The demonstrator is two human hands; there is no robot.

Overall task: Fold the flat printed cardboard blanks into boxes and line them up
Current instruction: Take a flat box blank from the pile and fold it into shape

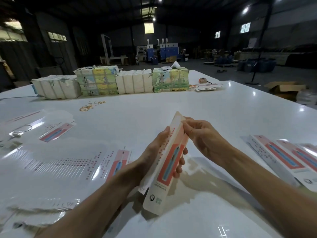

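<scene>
On the white desk point(171, 103), wrapped bundles point(109, 81) are stacked at the far side. Flat blanks point(56, 160) are spread left, boxes point(283, 157) lined right. Between them a half-folded box point(169, 162), its print unreadable, is gripped by the left hand point(154, 152) and pinched near its top by the right hand point(200, 133).

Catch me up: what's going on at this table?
A person is forming a long printed box: the left hand grips its middle while the right hand pinches its upper edge, with the box held tilted above the white table. Flat blanks lie spread at the left; several boxes that look folded sit side by side at the right. Wrapped bundles line the far edge.
</scene>
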